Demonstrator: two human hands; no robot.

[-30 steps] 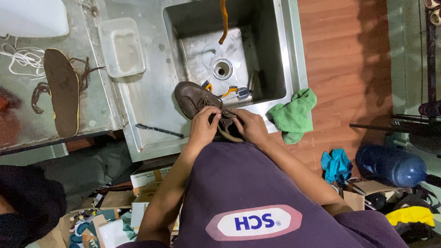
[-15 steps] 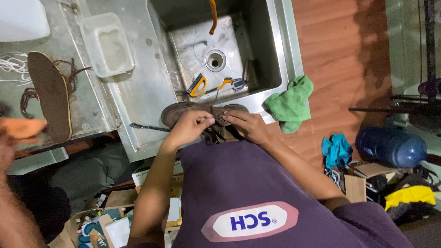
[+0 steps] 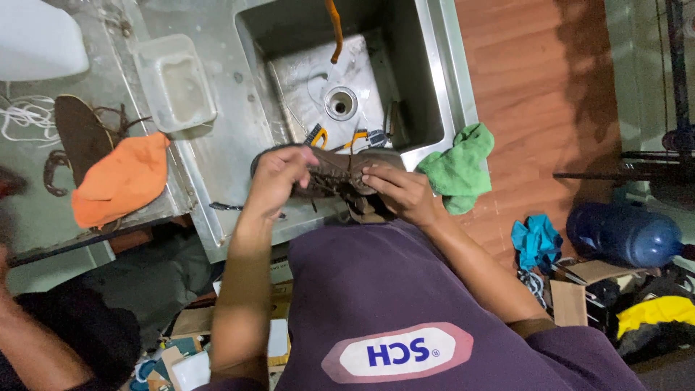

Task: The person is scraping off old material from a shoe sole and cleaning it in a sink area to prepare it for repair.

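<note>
Since 0.5 s ago an orange cloth (image 3: 119, 188) has come to lie over the sole on the counter (image 3: 217, 166); both hands stay on the shoe (image 3: 340, 170), held over the front rim of the sink (image 3: 434, 87); left hand (image 3: 279, 181) curls closed round the toe end; right hand (image 3: 398, 192) pinches the laces near the tongue; it looks light, its upper soft and floppy, sole stiffer, so best gripped by the sole; a green rag (image 3: 460, 166) hangs beside.

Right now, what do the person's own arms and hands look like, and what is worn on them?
Both forearms are bare. The left hand and right hand wear no gloves; no rings or watch show. A purple short-sleeved shirt with an oval chest patch covers the upper arms.
</note>
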